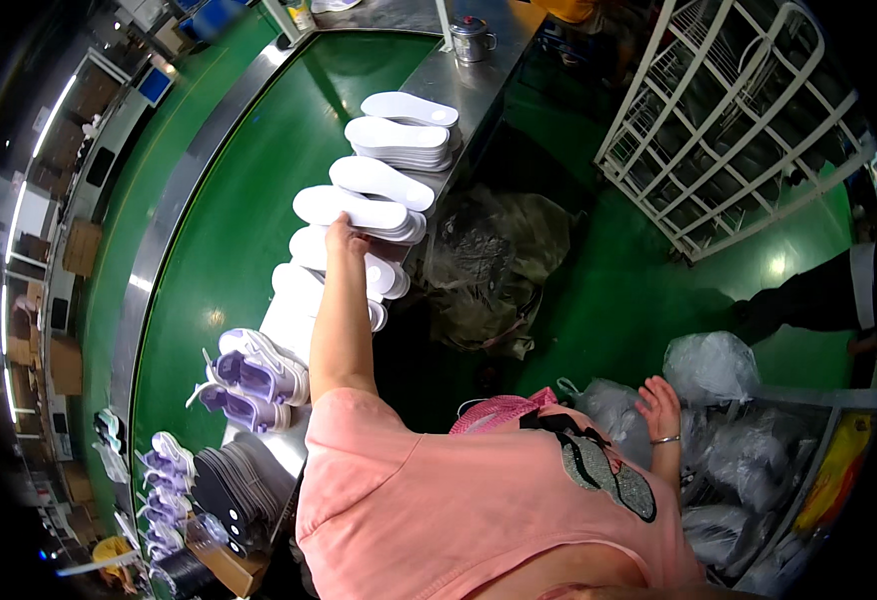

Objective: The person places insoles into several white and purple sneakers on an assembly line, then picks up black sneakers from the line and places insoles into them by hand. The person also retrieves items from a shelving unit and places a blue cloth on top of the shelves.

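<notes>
White insoles (351, 206) lie in several stacks in a row along the metal edge of the green conveyor. My left hand (349, 240) reaches forward to one of these stacks, its finger and thumb closed at the insole's near edge; the other fingers are partly hidden. Nearer to me, another insole stack (304, 285) sits beside my left forearm. A pair of white and lilac sneakers (254, 380) rests on the bench left of that arm. Out to the right, my right hand (661, 410) is raised with its fingers apart, holding nothing, beside plastic-wrapped bundles (709, 368).
The green conveyor belt (214, 265) curves along the left. Dark insoles (234, 490) are stacked at the lower left near more sneakers (166, 490) and a cardboard box (224, 555). A metal mug (472, 40) stands at the far end. A white wire cage (704, 130) is at right.
</notes>
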The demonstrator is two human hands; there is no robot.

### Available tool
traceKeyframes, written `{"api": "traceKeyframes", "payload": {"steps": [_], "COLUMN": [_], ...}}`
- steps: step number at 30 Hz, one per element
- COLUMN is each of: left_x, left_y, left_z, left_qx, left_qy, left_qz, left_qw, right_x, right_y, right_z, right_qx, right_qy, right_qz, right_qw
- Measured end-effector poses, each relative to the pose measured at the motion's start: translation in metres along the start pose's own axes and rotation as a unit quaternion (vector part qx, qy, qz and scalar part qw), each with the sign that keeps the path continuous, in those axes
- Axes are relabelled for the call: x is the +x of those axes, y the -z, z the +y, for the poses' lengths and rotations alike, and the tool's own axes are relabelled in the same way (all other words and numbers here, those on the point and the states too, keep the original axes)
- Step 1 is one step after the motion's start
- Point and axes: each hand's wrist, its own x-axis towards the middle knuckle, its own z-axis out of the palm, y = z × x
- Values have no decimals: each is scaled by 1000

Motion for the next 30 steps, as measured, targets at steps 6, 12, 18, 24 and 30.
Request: {"api": "traceKeyframes", "payload": {"steps": [6, 12, 18, 24, 30], "left_x": [35, 31, 15, -39, -114], "left_y": [17, -7, -26, -52, -54], "left_z": [-3, -34, -44, -71, -127], "left_qx": [111, 242, 396, 466, 481], "left_qy": [-30, -55, -164, -317, -347], "left_qz": [-140, -130, -189, -130, -190], "left_qw": [983, 960, 884, 816, 783], "right_x": [-14, -27, 8, -51, -106], "right_y": [25, 23, 39, 114, 235], "right_z": [25, 41, 54, -5, -38], "right_qx": [74, -39, -277, -303, -379], "right_qy": [-16, -5, 244, 221, 230], "right_qz": [23, 62, 51, 341, 563], "right_qw": [997, 997, 928, 862, 697]}}
